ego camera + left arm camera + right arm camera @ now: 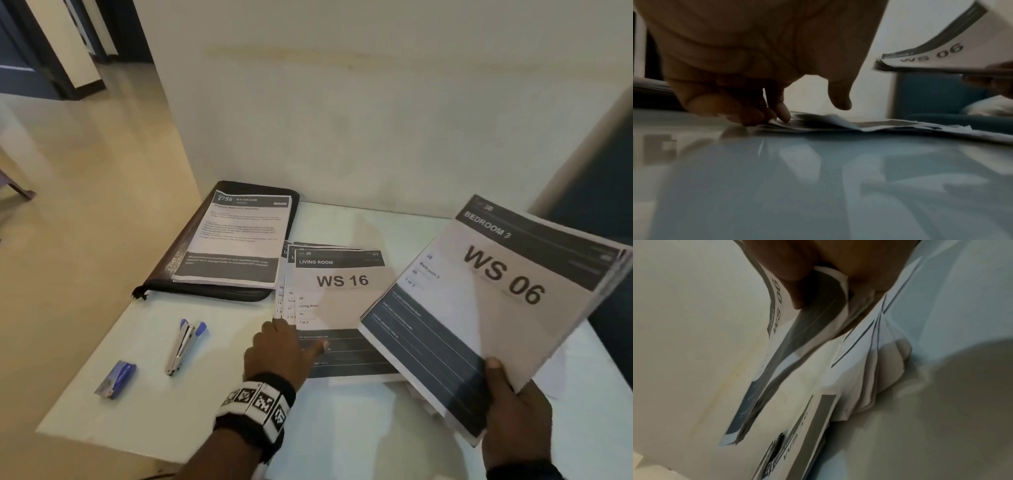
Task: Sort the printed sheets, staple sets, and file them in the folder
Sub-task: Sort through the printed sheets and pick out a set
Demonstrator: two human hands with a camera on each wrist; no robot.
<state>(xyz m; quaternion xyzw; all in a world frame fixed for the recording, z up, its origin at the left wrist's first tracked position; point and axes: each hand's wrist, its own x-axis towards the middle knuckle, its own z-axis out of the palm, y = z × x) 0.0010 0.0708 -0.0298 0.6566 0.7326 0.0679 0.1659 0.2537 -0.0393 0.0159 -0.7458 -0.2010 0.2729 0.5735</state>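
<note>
A fanned pile of printed sheets (342, 284), topped by "LIVING ROOM WS 16", lies on the white table (205, 404). My left hand (287, 346) rests knuckles up at the pile's lower left edge. In the left wrist view its fingertips (782, 112) touch the edge of the pile (838, 125) while the thumb hangs clear above it. My right hand (513, 407) grips the near corner of a thick stack (496, 284) headed "BEDROOM 3 WS 06", held tilted above the table. The right wrist view shows the thumb (795, 272) pressed on that stack (797, 340).
A black zip folder (186, 246) lies at the back left with a "BATHROOM" set (239, 236) on top. A blue-and-silver stapler (183, 346) and a blue staple box (116, 378) sit front left. A wall runs behind the table; floor lies to the left.
</note>
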